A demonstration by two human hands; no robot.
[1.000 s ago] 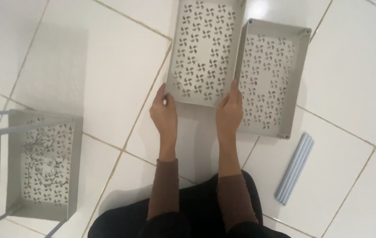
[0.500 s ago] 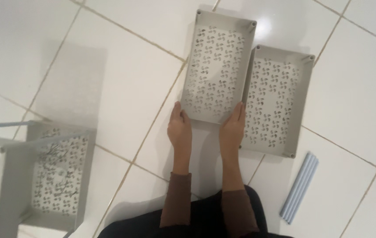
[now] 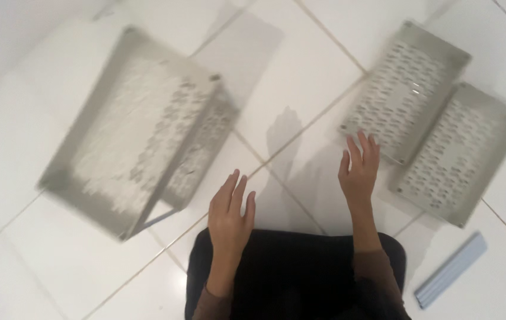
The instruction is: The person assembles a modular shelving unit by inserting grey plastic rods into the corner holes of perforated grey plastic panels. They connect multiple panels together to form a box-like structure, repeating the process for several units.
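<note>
Your left hand [image 3: 229, 214] was empty, fingers straight and close together, hovering over the white tile floor [image 3: 300, 71] just at the 4 o'clock corner of the partly built grey rack [image 3: 140, 142]. Not touching it, as far as the blur lets me tell.

Your right hand [image 3: 359, 172] was empty too, fingers straight and slightly spread, tips near the lower edge of the nearer perforated tray [image 3: 407, 95]; contact unclear.

That tray lay flat at 1 o'clock from you. The second perforated tray [image 3: 460, 154] sat just beside it at 2 o'clock, edges touching or nearly so. Both loose on the floor, not mounted.

The rack at 10 o'clock showed one perforated shelf fitted on thin legs, tilted in view, heavily blurred.

Grey ribbed strip [image 3: 450, 269] lay alone at 4 o'clock, well apart from both hands.

Progress, as a judgement: one shelf on the frame looked done, two trays and the strip looked left to fit. Roughly a third along.
</note>
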